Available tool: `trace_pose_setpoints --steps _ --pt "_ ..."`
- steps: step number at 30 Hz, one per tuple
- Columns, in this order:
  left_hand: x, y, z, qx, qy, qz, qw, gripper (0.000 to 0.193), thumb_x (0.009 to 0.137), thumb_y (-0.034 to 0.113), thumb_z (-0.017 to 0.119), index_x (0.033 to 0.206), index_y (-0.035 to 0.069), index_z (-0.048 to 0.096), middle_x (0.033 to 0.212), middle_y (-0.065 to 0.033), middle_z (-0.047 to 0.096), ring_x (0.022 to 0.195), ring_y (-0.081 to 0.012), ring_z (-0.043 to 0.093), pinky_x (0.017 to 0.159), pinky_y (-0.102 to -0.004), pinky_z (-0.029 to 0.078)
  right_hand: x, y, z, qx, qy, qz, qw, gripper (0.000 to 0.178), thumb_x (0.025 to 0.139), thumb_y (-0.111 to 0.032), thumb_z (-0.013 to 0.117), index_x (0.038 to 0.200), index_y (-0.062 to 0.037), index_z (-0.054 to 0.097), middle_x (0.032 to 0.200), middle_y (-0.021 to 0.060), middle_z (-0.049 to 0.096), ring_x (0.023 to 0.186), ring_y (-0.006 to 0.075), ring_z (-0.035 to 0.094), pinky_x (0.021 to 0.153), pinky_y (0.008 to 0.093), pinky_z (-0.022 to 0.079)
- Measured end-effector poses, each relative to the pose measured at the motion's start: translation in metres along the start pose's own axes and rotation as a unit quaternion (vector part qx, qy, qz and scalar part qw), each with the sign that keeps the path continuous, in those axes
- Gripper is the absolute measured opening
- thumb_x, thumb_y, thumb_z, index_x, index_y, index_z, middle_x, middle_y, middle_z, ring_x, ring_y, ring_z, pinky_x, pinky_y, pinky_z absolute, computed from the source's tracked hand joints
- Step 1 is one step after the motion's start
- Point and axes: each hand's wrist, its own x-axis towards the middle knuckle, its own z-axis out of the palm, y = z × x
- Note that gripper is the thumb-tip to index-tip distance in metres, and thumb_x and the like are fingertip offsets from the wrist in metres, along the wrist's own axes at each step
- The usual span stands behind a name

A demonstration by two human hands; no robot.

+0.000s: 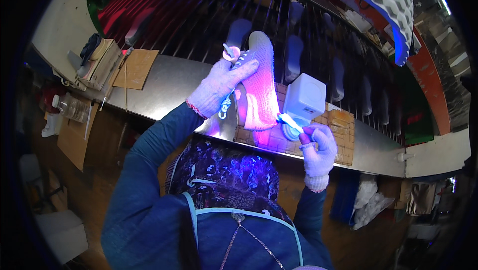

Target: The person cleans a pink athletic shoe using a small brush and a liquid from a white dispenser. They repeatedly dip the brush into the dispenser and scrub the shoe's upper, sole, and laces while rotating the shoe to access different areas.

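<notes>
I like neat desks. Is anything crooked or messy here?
Nothing spilled or broken shows. The gloved left hand holds the knit shoe tilted, its laces dangling loose. The gloved right hand holds a small brush at its edge.

A knit shoe is held sole-up over a metal bench by the gloved left hand, its laces hanging down. A small brush is gripped in the gloved right hand and pressed against the shoe's heel edge, beside a white box-shaped lamp on a brick-patterned mat.
</notes>
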Motion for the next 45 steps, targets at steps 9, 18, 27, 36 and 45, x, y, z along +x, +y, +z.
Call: trace_pose_setpoints --steps 9,18,27,36,45 --pt "0.003 0.006 0.001 -0.03 0.033 -0.126 0.991 0.049 0.101 0.044 0.064 0.134 0.009 0.059 0.109 0.0059 0.062 0.094 -0.0002 0.053 0.076 -0.0219 0.042 0.013 -0.018 -0.012 -0.127 0.068 -0.121 0.982 0.018 0.072 -0.003 0.082 0.088 -0.0026 0.072 0.098 0.011 0.071 0.097 0.0268 0.066 0.084 0.037 0.048" --pt "-0.005 0.0 -0.004 -0.049 0.014 -0.164 0.985 0.056 0.099 0.05 0.064 0.138 0.01 0.058 0.124 0.0041 0.062 0.118 -0.0055 0.052 0.095 -0.0229 0.039 0.03 -0.025 -0.017 -0.074 0.025 -0.1 0.992 0.016 0.074 -0.004 0.08 0.086 -0.004 0.071 0.094 0.0074 0.071 0.09 0.0247 0.064 0.082 0.0355 0.047" --pt "0.0 -0.03 -0.015 -0.219 -0.025 -0.21 0.952 0.043 0.104 0.038 0.061 0.134 0.006 0.057 0.123 -0.0062 0.064 0.112 -0.0141 0.064 0.1 -0.0328 0.054 0.03 -0.034 -0.025 -0.121 0.025 -0.097 0.988 0.013 0.073 -0.004 0.079 0.084 -0.0061 0.071 0.094 0.0069 0.071 0.089 0.0257 0.064 0.084 0.0366 0.043" --pt "-0.005 -0.041 -0.016 -0.234 -0.027 -0.226 0.945 0.046 0.105 0.039 0.058 0.136 0.004 0.054 0.126 -0.0112 0.065 0.114 -0.0186 0.067 0.101 -0.0343 0.056 0.028 -0.045 -0.018 -0.247 0.081 -0.168 0.951 0.018 0.071 -0.006 0.08 0.087 -0.0077 0.071 0.097 0.0061 0.071 0.088 0.0271 0.064 0.085 0.04 0.042" --pt "0.001 -0.045 -0.02 -0.175 -0.007 -0.202 0.963 0.047 0.104 0.042 0.061 0.129 0.002 0.058 0.11 -0.006 0.068 0.093 -0.0101 0.067 0.078 -0.0241 0.056 0.035 -0.03 -0.008 -0.139 0.069 -0.122 0.98 0.015 0.075 -0.006 0.082 0.086 -0.006 0.071 0.093 0.0066 0.07 0.087 0.0245 0.063 0.08 0.0364 0.044"
